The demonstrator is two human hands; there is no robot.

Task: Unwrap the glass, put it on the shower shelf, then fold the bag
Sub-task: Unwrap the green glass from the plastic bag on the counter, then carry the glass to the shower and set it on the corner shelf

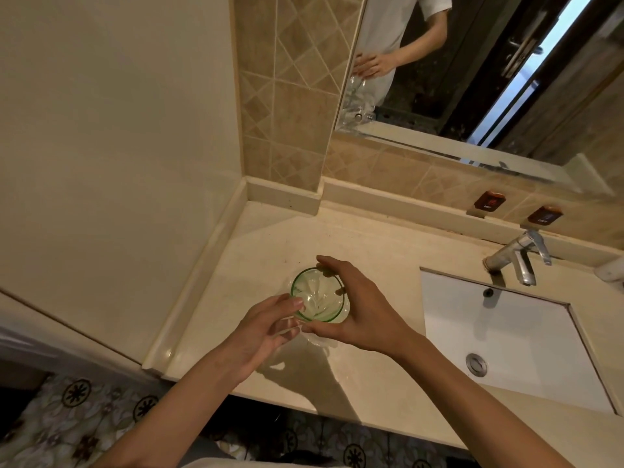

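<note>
Head view
Glass: a clear drinking glass with a green rim (pixel 319 295) stands upright over the cream stone desk (pixel 371 244), mouth facing up toward the camera, long axis vertical; whether its base touches the desk cannot be told
Wrapping: a thin clear plastic bag (pixel 320 342) is bunched low around the glass, with crinkled film showing below the rim and under the hands
Place: the glass is on the left part of the desk, between the side wall and the white rectangular sink basin (pixel 506 332)
Right hand: the right hand (pixel 354 309) comes in from the right, palm turned toward the glass, fingers curled over the far rim and thumb at the near side, gripping the glass
Left hand: the left hand (pixel 270 327) reaches from below left, fingers bent, fingertips at the near left of the rim, pinching the film there against the glass
Arms: both bare forearms stretch forward from the bottom edge and meet at the glass
Around: a chrome tap (pixel 520 255) stands behind the basin, well apart from the glass; two small brown hot and cold tags (pixel 489 201) sit on the tan tiled wall; a wall mirror (pixel 472 69) above reflects a person in a white shirt; patterned floor tiles (pixel 67 417) lie below the desk edge
In the way: nothing stands between the hands and the glass
</note>
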